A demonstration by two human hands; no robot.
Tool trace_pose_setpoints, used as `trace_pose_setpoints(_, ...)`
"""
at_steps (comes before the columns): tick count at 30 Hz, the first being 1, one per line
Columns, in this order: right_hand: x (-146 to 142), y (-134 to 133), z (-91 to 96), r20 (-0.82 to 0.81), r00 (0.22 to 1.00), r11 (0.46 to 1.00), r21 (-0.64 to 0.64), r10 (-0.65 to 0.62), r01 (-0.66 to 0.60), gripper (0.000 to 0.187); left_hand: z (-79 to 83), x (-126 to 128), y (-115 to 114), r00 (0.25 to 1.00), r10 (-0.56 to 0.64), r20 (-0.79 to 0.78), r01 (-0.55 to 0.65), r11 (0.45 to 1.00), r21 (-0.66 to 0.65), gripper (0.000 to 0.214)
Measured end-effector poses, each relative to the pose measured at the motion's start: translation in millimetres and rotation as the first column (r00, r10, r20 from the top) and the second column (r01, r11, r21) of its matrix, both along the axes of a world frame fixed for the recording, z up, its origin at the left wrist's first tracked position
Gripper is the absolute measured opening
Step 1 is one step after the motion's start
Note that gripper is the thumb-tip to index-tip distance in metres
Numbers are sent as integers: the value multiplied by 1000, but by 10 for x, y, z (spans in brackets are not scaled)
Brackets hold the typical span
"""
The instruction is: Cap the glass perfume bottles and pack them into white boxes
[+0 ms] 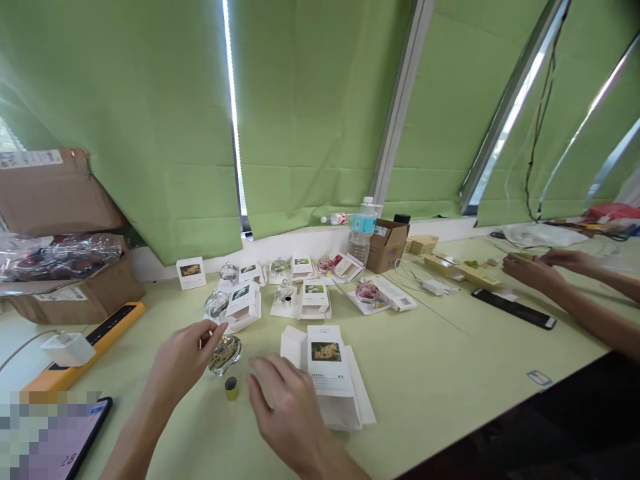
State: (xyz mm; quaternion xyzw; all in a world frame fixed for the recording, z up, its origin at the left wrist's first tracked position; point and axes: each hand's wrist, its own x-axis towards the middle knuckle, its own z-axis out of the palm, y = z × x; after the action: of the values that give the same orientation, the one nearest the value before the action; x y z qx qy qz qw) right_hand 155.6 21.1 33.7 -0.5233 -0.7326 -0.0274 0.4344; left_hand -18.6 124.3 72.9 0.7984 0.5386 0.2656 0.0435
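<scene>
My left hand (pixel 181 360) grips the side of a clear glass perfume bottle (pixel 225 355), which tilts on the pale green table (pixel 425 373). A small dark-topped yellow cap (pixel 231 388) stands just below the bottle. My right hand (pixel 283 405) hovers with its fingers apart, holding nothing, between the cap and an opened white product box (pixel 327 363) with a flower photo. Its fingertips are close to the cap, and the box's flaps spread out beside it.
Several glass bottles and white boxes stand at the back of the table, near a water bottle (pixel 363 233) and a small cardboard box (pixel 387 245). A co-worker's hands (pixel 531 270) work at the right. An orange power strip (pixel 85 353) lies at the left.
</scene>
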Motion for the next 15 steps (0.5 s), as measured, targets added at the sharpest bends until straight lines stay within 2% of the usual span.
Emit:
trace_pose_setpoints(3, 320, -108, 130, -185, 982, 999, 21, 45, -42, 20, -35, 73, -56, 998, -37, -52, 38, 999, 38, 42)
trace_pose_setpoints(5, 586, -171, 192, -249, 968, 1000, -18, -9, 4, 20, -58, 124, -86, 995, -71, -76, 75, 996, 45, 41)
trace_pose_setpoints(7, 883, -221, 195, -238, 961, 986, -121, -138, 111, 23, -80, 177, -110, 991, -94, -92, 99, 994, 53, 41)
trace_pose_setpoints(9, 1186, -258, 129, -178, 934, 933, -245, -310, 263, 29, -105, 232, -129, 989, -109, -103, 116, 991, 60, 42)
trace_pose_setpoints(11, 1450, -281, 16, -77, 890, 839, -380, -449, 390, 38, -131, 283, -147, 985, -128, -115, 136, 989, 62, 43)
trace_pose_setpoints(13, 1630, -288, -106, -18, 874, 749, -524, -485, 405, 47, -156, 329, -164, 980, -150, -131, 158, 986, 58, 44)
trace_pose_setpoints(15, 1703, -276, -203, -16, 880, 703, -609, -474, 367, 54, -180, 370, -182, 975, -175, -140, 183, 982, 48, 44)
